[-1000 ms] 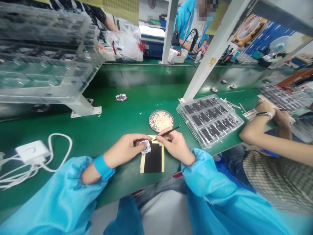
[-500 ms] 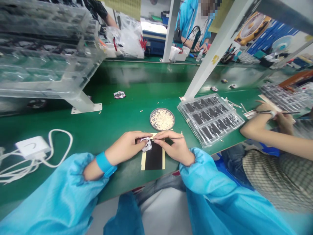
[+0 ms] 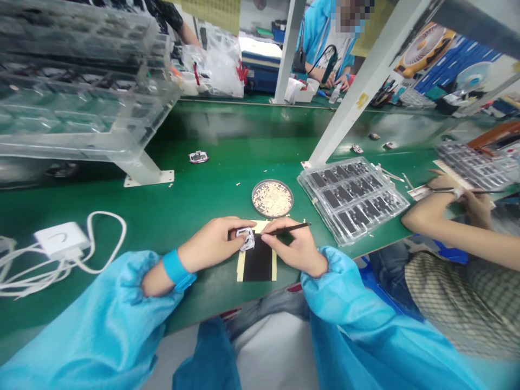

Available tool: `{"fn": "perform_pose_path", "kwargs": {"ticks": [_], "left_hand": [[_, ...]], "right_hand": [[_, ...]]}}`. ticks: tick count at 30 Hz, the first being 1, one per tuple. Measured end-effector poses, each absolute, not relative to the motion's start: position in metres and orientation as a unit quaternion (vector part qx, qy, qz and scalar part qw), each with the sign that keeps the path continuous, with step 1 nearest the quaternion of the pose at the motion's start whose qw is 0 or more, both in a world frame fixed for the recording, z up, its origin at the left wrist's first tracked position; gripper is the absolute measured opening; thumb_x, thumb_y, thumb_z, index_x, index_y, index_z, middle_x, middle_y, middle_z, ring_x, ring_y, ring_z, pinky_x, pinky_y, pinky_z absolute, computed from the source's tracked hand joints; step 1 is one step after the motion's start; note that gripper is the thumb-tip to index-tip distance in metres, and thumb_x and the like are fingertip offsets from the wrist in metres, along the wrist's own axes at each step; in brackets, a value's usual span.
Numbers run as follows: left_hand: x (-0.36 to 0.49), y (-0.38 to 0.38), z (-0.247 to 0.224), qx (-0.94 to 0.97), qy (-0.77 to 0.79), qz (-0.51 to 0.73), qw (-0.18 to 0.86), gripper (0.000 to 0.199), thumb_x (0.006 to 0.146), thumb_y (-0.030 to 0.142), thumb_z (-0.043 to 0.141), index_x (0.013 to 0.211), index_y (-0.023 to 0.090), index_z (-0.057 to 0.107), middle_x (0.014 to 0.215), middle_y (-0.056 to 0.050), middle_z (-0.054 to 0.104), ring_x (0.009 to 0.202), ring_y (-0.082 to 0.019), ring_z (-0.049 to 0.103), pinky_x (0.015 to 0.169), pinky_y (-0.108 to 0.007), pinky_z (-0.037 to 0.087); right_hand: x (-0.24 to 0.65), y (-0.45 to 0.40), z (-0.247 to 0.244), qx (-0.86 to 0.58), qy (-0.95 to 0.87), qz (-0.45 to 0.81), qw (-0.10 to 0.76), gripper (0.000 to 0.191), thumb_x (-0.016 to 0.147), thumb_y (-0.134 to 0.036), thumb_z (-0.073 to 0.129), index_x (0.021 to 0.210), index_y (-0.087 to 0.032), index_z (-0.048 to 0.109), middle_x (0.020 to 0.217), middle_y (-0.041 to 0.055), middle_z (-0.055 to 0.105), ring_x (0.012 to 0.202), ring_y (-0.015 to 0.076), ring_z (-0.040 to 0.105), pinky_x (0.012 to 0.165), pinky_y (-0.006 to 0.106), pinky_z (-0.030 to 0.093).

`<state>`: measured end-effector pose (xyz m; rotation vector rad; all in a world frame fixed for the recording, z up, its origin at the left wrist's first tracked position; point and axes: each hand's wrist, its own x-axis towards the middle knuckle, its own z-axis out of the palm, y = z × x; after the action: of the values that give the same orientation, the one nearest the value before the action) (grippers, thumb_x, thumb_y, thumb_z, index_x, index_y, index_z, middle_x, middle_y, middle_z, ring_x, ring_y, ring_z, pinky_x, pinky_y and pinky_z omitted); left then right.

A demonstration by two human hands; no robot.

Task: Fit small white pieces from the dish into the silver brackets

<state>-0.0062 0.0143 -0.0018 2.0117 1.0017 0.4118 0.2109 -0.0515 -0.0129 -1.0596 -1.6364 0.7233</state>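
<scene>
My left hand (image 3: 215, 242), with a blue wristband, is closed on a small silvery square part (image 3: 246, 239). Thin dark tweezers (image 3: 289, 228) are pinched in my right hand (image 3: 296, 246), their tip close to the right side of that part. Below both hands lies a black sheet (image 3: 258, 265) with pale yellow strips along its edges. Just beyond the hands stands a round dish (image 3: 272, 199) of small cream and dark bits. Clear trays (image 3: 352, 199) with rows of dark pieces are stacked to its right.
A white adapter (image 3: 62, 240) with coiled cable lies at left. Clear trays (image 3: 81, 108) are piled on a raised shelf. Another small part (image 3: 199, 157) rests on the green bench (image 3: 203, 200). At right, a co-worker's arms (image 3: 455, 227) reach over the bench. White posts rise behind.
The tweezers have turned in my right hand, their back end now pointing more upward. Their tip has moved slightly away from the part. The whole view has shifted a little.
</scene>
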Motion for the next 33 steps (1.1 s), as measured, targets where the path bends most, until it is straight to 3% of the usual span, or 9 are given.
{"fn": "perform_pose_path", "kwargs": {"ticks": [6,14,18,21,23,25,28,31,33], "left_hand": [[-0.006,0.014,-0.003,0.798,0.4,0.166,0.418,0.041,0.083,0.027,0.054,0.119,0.026,0.073,0.099,-0.004,0.073,0.084,-0.022,0.064,0.075,-0.031,0.049],[-0.009,0.016,0.0,0.786,0.394,0.141,0.455,0.038,0.086,0.04,0.056,0.117,0.022,0.073,0.115,-0.006,0.072,0.1,-0.026,0.065,0.088,-0.032,0.05],[-0.013,0.02,-0.006,0.775,0.422,0.121,0.454,0.049,0.083,0.057,0.06,0.115,0.023,0.072,0.11,-0.006,0.074,0.093,-0.027,0.067,0.08,-0.031,0.051],[-0.014,0.028,-0.009,0.769,0.439,0.084,0.457,0.057,0.077,0.066,0.064,0.116,0.025,0.071,0.105,-0.004,0.074,0.083,-0.027,0.068,0.072,-0.03,0.051],[-0.013,0.03,-0.005,0.749,0.442,0.082,0.486,0.058,0.073,0.069,0.068,0.114,0.027,0.07,0.109,-0.003,0.074,0.09,-0.027,0.068,0.077,-0.03,0.052],[-0.01,0.029,0.003,0.715,0.453,0.108,0.522,0.061,0.067,0.072,0.072,0.108,0.026,0.07,0.111,-0.003,0.073,0.1,-0.028,0.067,0.085,-0.03,0.052],[-0.007,0.027,0.015,0.668,0.486,0.147,0.544,0.071,0.061,0.075,0.075,0.111,0.025,0.068,0.103,-0.004,0.074,0.093,-0.026,0.067,0.078,-0.027,0.052],[-0.006,0.026,0.019,0.649,0.5,0.162,0.55,0.08,0.063,0.073,0.075,0.126,0.026,0.064,0.093,-0.003,0.074,0.074,-0.02,0.061,0.069,-0.026,0.051],[-0.007,0.027,0.018,0.637,0.496,0.178,0.563,0.082,0.062,0.072,0.077,0.128,0.025,0.065,0.098,-0.004,0.074,0.074,-0.02,0.059,0.072,-0.025,0.052]], "right_hand": [[0.211,-0.051,-0.014,-0.441,-0.688,0.306,0.488,0.008,0.088,-0.023,0.071,0.096,-0.02,0.07,0.092,0.004,0.072,0.087,0.0173,0.069,0.081,0.032,0.055],[0.222,-0.05,-0.022,-0.374,-0.63,0.477,0.485,0.01,0.09,-0.025,0.072,0.089,-0.016,0.067,0.098,0.0087,0.073,0.098,0.0202,0.07,0.096,0.038,0.053],[0.232,-0.059,-0.011,-0.356,-0.616,0.504,0.489,0.022,0.092,-0.037,0.069,0.09,-0.015,0.066,0.097,0.0109,0.073,0.095,0.0209,0.07,0.09,0.037,0.055],[0.26,-0.06,0.014,-0.359,-0.595,0.51,0.507,0.042,0.102,-0.05,0.047,0.084,-0.015,0.062,0.092,0.0108,0.072,0.09,0.0202,0.069,0.088,0.037,0.055],[0.295,-0.053,0.038,-0.436,-0.595,0.432,0.519,0.047,0.104,-0.052,0.039,0.084,-0.016,0.061,0.084,0.0078,0.07,0.08,0.0179,0.068,0.081,0.035,0.055],[0.341,-0.037,0.061,-0.586,-0.587,0.264,0.493,0.043,0.103,-0.051,0.042,0.093,-0.016,0.065,0.079,0.0044,0.067,0.071,0.0151,0.063,0.072,0.029,0.053],[0.416,0.002,0.085,-0.803,-0.519,0.012,0.293,0.029,0.098,-0.041,0.053,0.111,-0.02,0.068,0.097,0.0033,0.071,0.088,0.0157,0.065,0.085,0.027,0.05],[0.471,0.043,0.088,-0.864,-0.455,0.0,0.214,0.023,0.088,-0.033,0.066,0.101,-0.015,0.073,0.102,0.0112,0.072,0.098,0.0233,0.066,0.091,0.032,0.049],[0.49,0.065,0.081,-0.889,-0.422,0.009,0.175,0.029,0.082,-0.036,0.074,0.099,-0.013,0.073,0.107,0.0152,0.071,0.104,0.0273,0.066,0.093,0.035,0.05]]}}
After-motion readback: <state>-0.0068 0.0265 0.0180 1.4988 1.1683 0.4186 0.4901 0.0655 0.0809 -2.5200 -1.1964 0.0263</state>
